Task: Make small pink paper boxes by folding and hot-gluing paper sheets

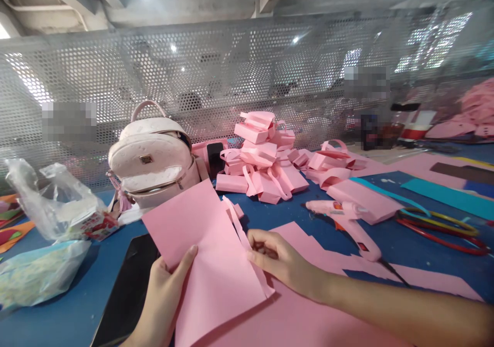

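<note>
A pink paper sheet (208, 280) is held up in front of me, tilted. My left hand (170, 285) is closed on its left side, thumb on top. At the sheet's right edge, my right hand (278, 259) pinches a narrow pink paper strip (236, 221) that runs along the edge and looks partly torn away from it. Whether the strip is still joined all along is hard to see. Beneath lie a larger pink sheet (301, 316) and more pink pieces. Right of my right hand, a pink glue gun (349, 221) rests on the blue table (266, 213).
Folded pink paper bags (262, 157) are piled at the back. A pale pink backpack (154, 151), a black flat board (125, 285) and plastic bags (42, 275) stand or lie to the left. Coloured hoops (443, 234) lie at the right; a perforated metal screen (231, 64) stands behind.
</note>
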A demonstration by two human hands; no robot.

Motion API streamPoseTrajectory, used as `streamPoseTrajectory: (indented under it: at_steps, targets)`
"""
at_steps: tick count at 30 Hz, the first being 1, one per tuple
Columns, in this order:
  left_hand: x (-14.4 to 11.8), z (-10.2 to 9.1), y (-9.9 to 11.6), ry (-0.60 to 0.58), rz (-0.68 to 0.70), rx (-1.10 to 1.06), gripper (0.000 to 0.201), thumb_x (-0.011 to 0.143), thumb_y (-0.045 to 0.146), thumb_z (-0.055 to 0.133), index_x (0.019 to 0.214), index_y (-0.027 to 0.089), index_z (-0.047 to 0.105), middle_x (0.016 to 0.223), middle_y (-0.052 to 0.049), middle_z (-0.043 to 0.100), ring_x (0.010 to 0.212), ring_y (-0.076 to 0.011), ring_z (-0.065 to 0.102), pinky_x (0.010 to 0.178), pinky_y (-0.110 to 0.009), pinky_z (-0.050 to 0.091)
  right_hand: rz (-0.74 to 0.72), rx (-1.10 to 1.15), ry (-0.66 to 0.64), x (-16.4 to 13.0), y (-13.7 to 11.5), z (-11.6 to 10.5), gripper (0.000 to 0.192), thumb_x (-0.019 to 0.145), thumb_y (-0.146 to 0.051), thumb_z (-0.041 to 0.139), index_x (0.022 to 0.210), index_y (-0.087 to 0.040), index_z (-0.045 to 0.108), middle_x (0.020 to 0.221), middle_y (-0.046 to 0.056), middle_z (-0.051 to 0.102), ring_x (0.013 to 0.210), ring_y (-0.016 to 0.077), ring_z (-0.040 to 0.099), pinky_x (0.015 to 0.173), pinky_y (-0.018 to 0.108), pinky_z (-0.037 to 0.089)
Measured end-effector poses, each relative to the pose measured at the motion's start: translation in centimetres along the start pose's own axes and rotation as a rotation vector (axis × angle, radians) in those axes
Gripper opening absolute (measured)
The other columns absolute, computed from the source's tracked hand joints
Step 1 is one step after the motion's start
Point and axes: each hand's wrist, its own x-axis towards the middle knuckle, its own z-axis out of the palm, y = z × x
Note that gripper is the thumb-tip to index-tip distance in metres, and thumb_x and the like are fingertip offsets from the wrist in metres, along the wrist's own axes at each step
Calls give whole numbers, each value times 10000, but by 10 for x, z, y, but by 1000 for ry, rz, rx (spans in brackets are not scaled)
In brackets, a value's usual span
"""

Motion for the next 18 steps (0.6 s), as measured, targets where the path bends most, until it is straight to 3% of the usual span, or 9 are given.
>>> streamPoseTrajectory:
  at_steps: [5,12,18]
  targets:
    - [-1,1,0,-13,-31,-37,582,609,478,911,1029,106,756,836,-91,810,651,-259,751,527,-282,577,-20,-22,42,0,2,-1,396,939,-530,581,756,-208,441,704,-43,399,662,131,387,619,274,294]
    - [1,1,2,-9,-25,-42,585,613,481,908,1036,109,749,844,-82,811,680,-262,752,560,-289,589,2,36,-20,0,3,-2,401,948,-541,572,767,-208,441,710,-41,408,629,122,381,588,269,285]
    - [2,0,0,-23,-29,-43,579,636,485,897,1046,106,745,839,-82,810,647,-239,745,536,-265,574,-35,7,4,-1,3,-2,380,952,-522,567,776,-206,450,721,-34,436,663,132,415,610,267,306]
